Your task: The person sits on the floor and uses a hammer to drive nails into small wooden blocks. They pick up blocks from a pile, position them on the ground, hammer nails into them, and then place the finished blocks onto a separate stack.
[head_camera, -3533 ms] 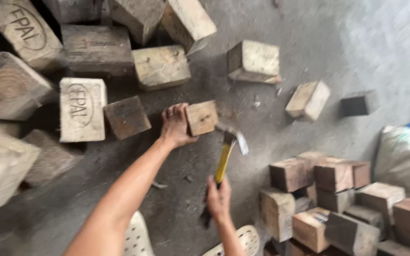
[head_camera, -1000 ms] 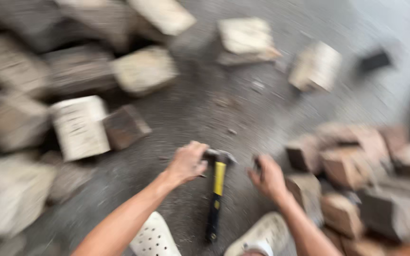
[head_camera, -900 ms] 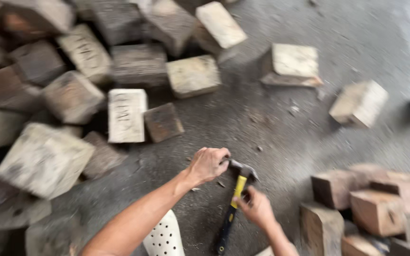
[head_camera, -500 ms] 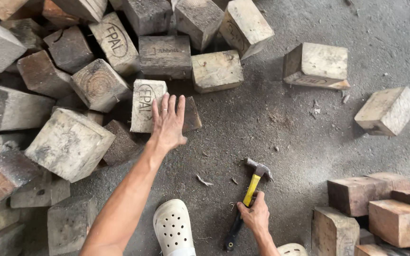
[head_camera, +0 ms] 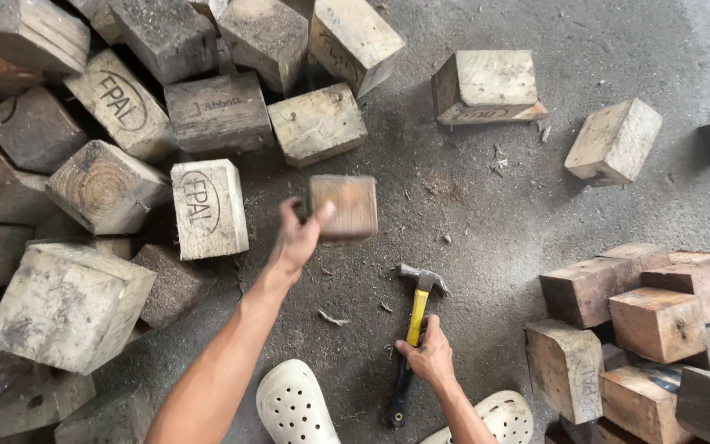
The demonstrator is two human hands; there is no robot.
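Head cam looking straight down: left hand has its fingers curled round the edge of a small wooden block, lifted off the concrete floor and a bit blurred. Right hand is wrapped tight on the yellow-handled hammer, head resting on the ground. Loose pile of blocks sits to the left, stacked blocks to the right, white clogs at the bottom.

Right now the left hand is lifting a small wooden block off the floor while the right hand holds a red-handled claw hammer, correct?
Not quite: in the head view the hammer has a yellow and black handle. The right hand grips it, and the left hand holds the wooden block.
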